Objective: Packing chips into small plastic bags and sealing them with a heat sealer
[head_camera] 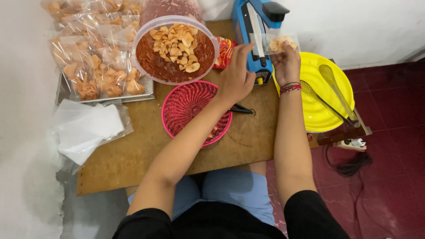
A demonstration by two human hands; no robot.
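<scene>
- Left of the blue heat sealer (256, 31), a clear tub of chips (175, 48) stands.
- Left hand (234, 79) pinches the small clear bag of chips (280, 43) at its near-left edge, across the sealer.
- Right hand (287, 65) pinches the bag from its right side.
- The bag looks light, slippery, with fragile contents; best held by its empty edges.

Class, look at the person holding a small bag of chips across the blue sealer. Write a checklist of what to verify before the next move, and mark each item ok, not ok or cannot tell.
1. Small clear bag holds chips: ok.
2. Both hands on the bag, left hand and right hand: ok.
3. Bag mouth lies across the blue sealer: ok.
4. Mouth flat, free of crumbs: cannot tell.
5. Sealer powered: cannot tell.
6. Empty bags within reach on the table: ok.
</scene>
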